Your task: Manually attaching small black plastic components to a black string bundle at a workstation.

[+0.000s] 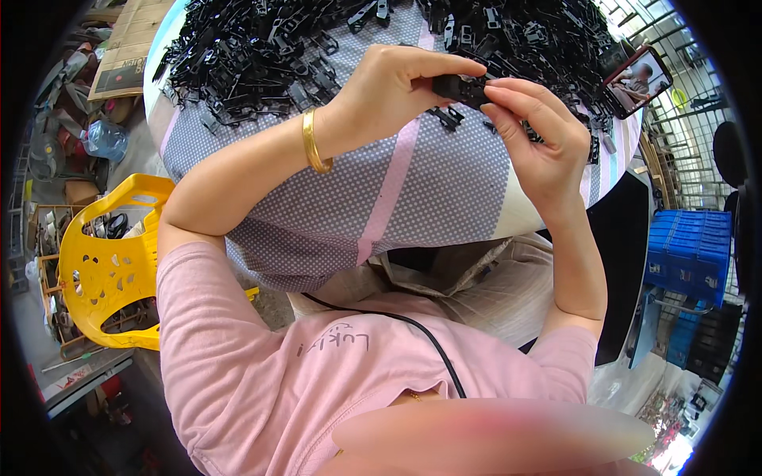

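My left hand (pixel 381 91) and my right hand (pixel 544 131) meet over the far half of the table. Between them is a small black plastic part (pixel 459 89), pinched by the fingers of both hands. Its exact kind is too small to tell. Just below the hands, a loose black piece (pixel 447 118) lies on the dotted cloth (pixel 317 190). Large heaps of similar black plastic pieces (pixel 246 55) cover the table's far side, left and right of a pink stripe. A gold bangle circles my left wrist.
A phone (pixel 638 82) stands tilted at the table's right edge. A yellow plastic chair (pixel 107 270) is at the left, with a clear water bottle (pixel 105 140) beyond it. Blue crates (pixel 689 258) are stacked at the right. An open pale sack (pixel 452 278) sits below the table's near edge.
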The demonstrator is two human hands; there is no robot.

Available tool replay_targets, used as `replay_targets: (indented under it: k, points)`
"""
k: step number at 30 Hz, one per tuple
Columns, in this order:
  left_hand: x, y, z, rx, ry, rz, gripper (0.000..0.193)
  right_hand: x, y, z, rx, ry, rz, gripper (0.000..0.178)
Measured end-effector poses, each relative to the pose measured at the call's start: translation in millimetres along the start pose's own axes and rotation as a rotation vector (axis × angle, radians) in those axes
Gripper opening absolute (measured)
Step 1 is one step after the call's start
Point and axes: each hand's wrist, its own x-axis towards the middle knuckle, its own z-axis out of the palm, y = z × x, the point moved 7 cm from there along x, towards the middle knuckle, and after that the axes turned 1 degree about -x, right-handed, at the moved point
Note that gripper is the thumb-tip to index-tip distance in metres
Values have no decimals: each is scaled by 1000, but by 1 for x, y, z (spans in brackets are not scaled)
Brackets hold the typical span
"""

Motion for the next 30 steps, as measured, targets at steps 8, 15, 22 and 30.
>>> replay_targets:
  k: [8,15,22,30]
  points:
    - [-8,19,2,318,33,201,37,1,-24,9,-223,-27,-231,19]
    - [-8,2,10,-294,-190,-260,58,3,-22,7,-155,10,-247,20]
    - [-13,1,14,-804,-164,-356,51,-3,-27,12,-330,51,-382,25]
    - [-11,-11,16,-905,-164,-479,44,15,30,12,284,-51,157,20]
